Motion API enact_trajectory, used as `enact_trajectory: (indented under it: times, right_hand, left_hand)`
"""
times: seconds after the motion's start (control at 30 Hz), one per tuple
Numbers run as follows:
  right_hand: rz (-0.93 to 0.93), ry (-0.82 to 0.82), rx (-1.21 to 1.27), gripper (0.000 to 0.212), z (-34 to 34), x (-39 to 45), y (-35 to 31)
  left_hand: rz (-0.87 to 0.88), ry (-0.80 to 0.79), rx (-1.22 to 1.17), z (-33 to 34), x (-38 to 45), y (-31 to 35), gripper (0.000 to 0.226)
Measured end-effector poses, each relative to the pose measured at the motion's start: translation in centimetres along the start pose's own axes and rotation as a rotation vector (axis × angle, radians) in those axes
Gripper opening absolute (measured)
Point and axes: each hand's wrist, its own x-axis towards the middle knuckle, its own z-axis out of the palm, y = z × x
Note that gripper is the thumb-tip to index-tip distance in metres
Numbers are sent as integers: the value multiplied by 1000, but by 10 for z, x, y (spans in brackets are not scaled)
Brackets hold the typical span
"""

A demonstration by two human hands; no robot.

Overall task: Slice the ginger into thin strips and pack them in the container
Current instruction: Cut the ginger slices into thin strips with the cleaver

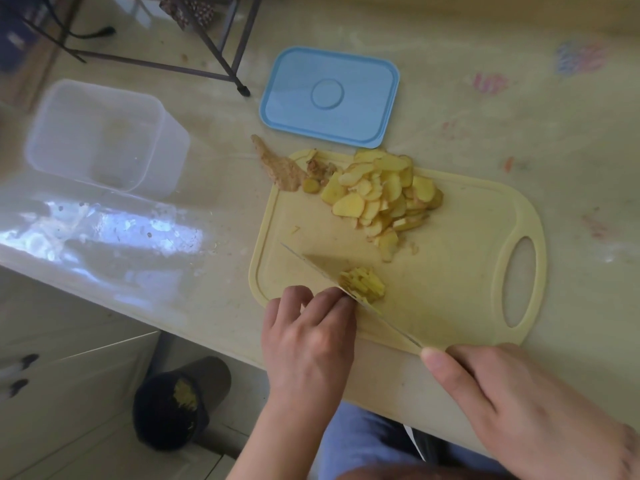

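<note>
Right hand (519,403) held knife (349,292) across ginger strips (363,285) on cutting board (467,271); left hand (308,337) fingers curled against them. Slice pile (381,195) behind. Container (100,136), lid (329,95) on tabletop (519,116).

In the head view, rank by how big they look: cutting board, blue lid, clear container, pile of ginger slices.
1. cutting board
2. clear container and blue lid: look alike, not ranked
3. pile of ginger slices

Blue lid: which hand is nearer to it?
Left. The left hand rests at the cutting board's near left corner, below the blue lid. The right hand grips the knife farther off, at the bottom right.
</note>
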Motion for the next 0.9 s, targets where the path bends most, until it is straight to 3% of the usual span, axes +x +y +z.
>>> enact_trajectory:
  times: [0.7, 0.8, 0.9]
  right_hand:
    - [-54, 93, 14, 79, 15, 11, 2]
    - [-66, 101, 38, 79, 16, 18, 0]
    - [-85, 99, 103, 78, 14, 12, -2]
  left_hand:
    - [3, 12, -72, -2, -11, 5, 9]
    - [-18, 25, -197, 0, -12, 6, 7]
    - [-182, 82, -419, -4, -17, 2, 12]
